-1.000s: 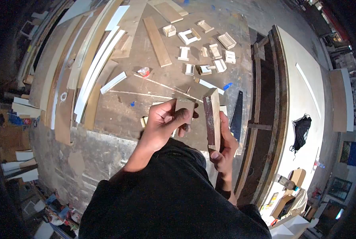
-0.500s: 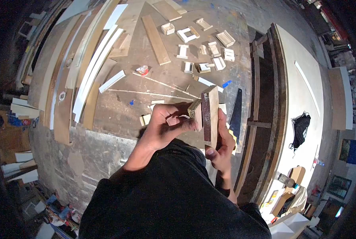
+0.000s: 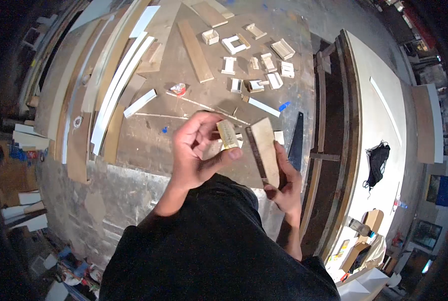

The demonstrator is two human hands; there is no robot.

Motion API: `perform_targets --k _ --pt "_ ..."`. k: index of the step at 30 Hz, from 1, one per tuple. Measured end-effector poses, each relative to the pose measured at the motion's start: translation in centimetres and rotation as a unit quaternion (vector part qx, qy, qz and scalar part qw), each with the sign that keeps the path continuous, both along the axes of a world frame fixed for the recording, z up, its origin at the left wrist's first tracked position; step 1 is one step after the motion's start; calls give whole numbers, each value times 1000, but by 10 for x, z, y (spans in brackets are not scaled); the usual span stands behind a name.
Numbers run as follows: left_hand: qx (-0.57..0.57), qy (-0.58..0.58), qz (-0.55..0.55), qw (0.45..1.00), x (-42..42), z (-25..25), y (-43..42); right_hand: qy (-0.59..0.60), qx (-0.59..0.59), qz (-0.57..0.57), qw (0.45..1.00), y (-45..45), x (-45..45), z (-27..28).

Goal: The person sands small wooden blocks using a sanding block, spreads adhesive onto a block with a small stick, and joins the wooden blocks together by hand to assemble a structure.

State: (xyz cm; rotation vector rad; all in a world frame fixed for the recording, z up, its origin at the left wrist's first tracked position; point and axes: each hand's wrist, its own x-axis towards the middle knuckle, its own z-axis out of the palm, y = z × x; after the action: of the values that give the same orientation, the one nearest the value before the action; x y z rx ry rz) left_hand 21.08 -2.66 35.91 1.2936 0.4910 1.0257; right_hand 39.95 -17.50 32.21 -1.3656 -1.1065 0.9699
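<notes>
My left hand [image 3: 196,150] pinches a small wooden piece [image 3: 227,134] between thumb and fingers, its yellowish, rough face turned up. To its right, my right hand [image 3: 285,185] grips a longer wooden block [image 3: 265,150] with a pale broad face and a dark reddish-brown edge. A gap separates the two pieces. Beyond the hands, several small pale wooden assemblies [image 3: 235,44] lie on the brown work surface [image 3: 153,133]. Parts of other small pieces show behind the held ones, mostly hidden.
Long boards and white strips [image 3: 118,90] lie at the left. A dark saw blade [image 3: 296,140] rests right of my hands. Farther right are a dark open frame [image 3: 329,125] and a white panel [image 3: 372,115] bearing a black cloth [image 3: 378,163] and a bottle [image 3: 360,227].
My hands have moved apart after the two pieces came close together. The left piece has turned its rough face up, and the right block has tilted to show its broad pale side.
</notes>
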Motion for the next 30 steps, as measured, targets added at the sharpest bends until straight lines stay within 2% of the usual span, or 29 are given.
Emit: perform_targets --k 2,4,6,7,8,14,16,17,18,20,21,28,30 --pt "105 30 51 993 -6 0 4 31 3 -39 999 -2 1 10" --pt "76 13 61 995 -3 1 2 32 29 -40 998 -4 -3 12" --pt "128 57 79 987 -3 1 1 -7 39 -33 999 -6 -8 18" --pt "129 57 78 987 -2 3 0 -65 63 -9 996 -7 -5 14" --pt "145 75 90 982 0 6 -1 -58 86 -1 995 -8 -9 10" --pt "178 120 109 971 0 7 -10 -94 27 -31 995 2 -23 29" --pt "220 123 103 962 -3 13 -6 -164 91 -14 982 -8 -25 17" --pt "252 169 97 948 -5 22 -7 -164 87 -10 983 -11 -21 10" --pt "250 168 99 948 -5 21 -7 -192 54 -13 980 -9 -15 10" --pt "235 163 79 955 -5 16 -6 -45 14 -65 997 -1 -10 6" --pt "237 157 71 956 -6 14 -6 -19 19 -80 996 -1 -7 3" --pt "204 153 17 967 -9 8 -5 -58 48 -91 993 -14 -18 -7" --pt "88 116 -35 989 -9 12 -10 -42 79 -90 992 -16 -21 -11"
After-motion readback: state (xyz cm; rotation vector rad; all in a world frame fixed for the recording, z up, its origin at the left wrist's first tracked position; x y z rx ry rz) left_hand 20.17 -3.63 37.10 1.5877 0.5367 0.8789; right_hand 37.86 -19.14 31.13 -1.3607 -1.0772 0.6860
